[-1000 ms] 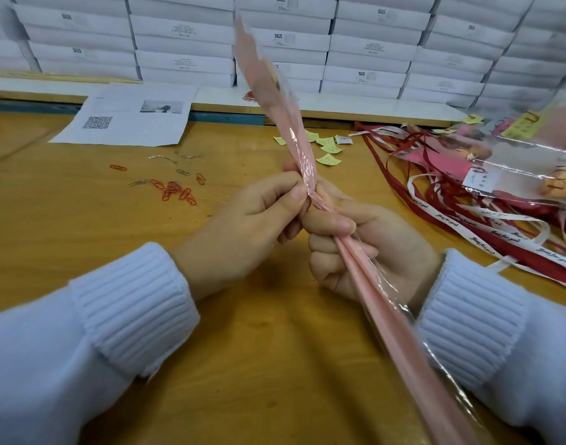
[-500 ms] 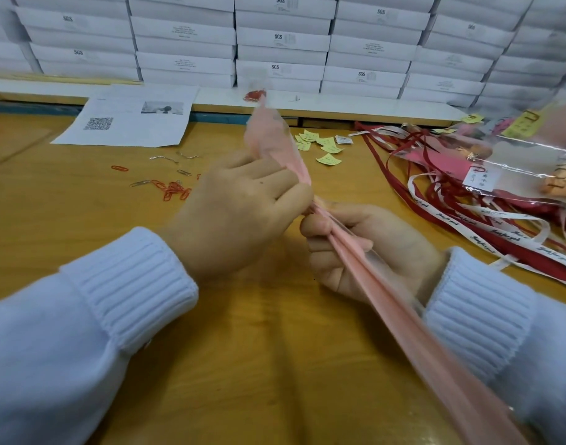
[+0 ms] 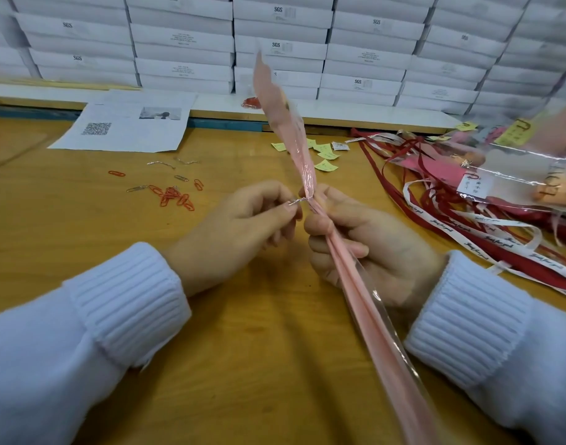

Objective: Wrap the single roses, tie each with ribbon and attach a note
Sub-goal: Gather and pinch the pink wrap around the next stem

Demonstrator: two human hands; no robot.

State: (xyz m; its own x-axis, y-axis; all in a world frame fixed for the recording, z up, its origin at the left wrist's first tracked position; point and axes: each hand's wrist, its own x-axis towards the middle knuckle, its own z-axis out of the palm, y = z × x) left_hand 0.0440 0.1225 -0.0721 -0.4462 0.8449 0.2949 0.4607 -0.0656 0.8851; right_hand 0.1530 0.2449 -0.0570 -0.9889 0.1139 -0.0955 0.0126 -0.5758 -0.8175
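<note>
At the centre of the frame we see the pink wrap point(image 3: 355, 293), a long narrow cone with a clear film layer. It runs from the lower right edge up through the middle to a loose tip in front of the stacked white boxes point(image 3: 185, 36) at the top. The rose inside is not visible. The right hand point(image 3: 371, 252) is curled round the wrap at mid-frame, thumb on top. The left hand point(image 3: 239, 232) sits just beside it and pinches the end of a thin silver wire tie point(image 3: 297, 201) between thumb and forefinger. The tie meets the wrap at its narrowest point; whether it goes fully round we cannot tell.

The wooden table point(image 3: 259, 364) is bare below and between the two white sleeves, down to the bottom edge, and along the left edge. A cluster of orange paper clips point(image 3: 174, 198) lies left of the left hand, apart from it. A printed sheet point(image 3: 127, 123) lies in the upper left against the table's far edge. Small yellow notes point(image 3: 326, 159) lie just behind the wrap. The right side is crowded: red and white ribbons point(image 3: 487, 232) spread near the right wrist, and finished wrapped roses point(image 3: 516, 175) lie at the right edge.
</note>
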